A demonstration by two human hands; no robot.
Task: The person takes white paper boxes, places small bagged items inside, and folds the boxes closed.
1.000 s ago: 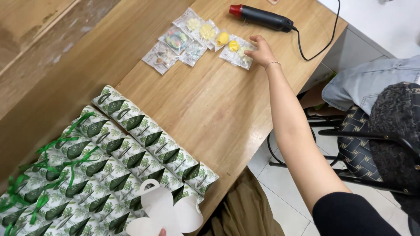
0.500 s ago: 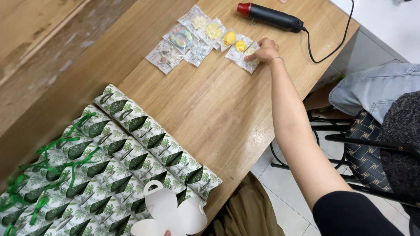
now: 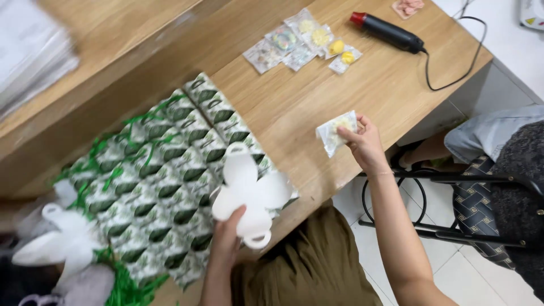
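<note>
Right hand [image 3: 365,144] has drawn back from the packets at upper frame, fingers now pinched on a small clear packet [image 3: 336,132] at right centre. Left hand [image 3: 226,238], lower centre, grips a white flat-cut box blank [image 3: 249,190]; packet lies right of it, long axis slanting up-right.

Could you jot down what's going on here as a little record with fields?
left hand: holds a white flat box blank with loop handles
right hand: holds a small clear packet above the table edge
table: wooden
on table, near: rows of green leaf-print boxes
on table, far: more clear packets, black heat gun with red tip and cord
to the right: chair, another person seated
</note>
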